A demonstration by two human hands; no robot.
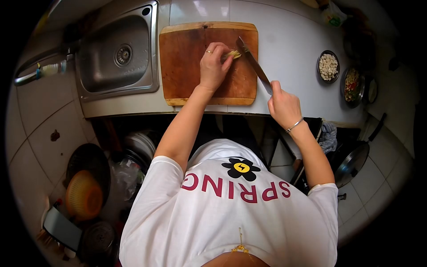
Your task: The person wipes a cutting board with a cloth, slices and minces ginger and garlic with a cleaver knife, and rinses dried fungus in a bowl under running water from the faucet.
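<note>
Counter (289, 53): white, running across the upper part of the frame, with joints between its panels and a steel sink set in at upper left.
Pale strips (234, 54): a small bunch, yellowish, at the upper middle of the frame, over the board; their ends poke out to the right of the fingers.
Left hand (214, 64): fingers curled and drawn together, pinching the strips; a ring (thin and gold-coloured) sits on one finger.
Knife (255, 66): slanted, its tip toward the top of the frame, just right of the strips; the blade crosses the board's right edge, with small bits stuck near the tip. Whether it touches the wood, I cannot tell.
Right hand (284, 106): closed around the knife's handle, which the fist mostly hides; a silvery bracelet (294, 125) circles the wrist.
Board (184, 66): reddish-brown wood with lighter bands along the top and bottom, between sink and knife hand.
Sink (113, 53): steel, round drain in its basin, just left of the board.
Bowls: at upper right, one holds white cubes (328, 66); near it, another holds a mix with red and green pieces (352, 85).
Floor side: an orange-yellow basket (84, 195) at lower left; a lidded pan (352, 167) right of centre.
</note>
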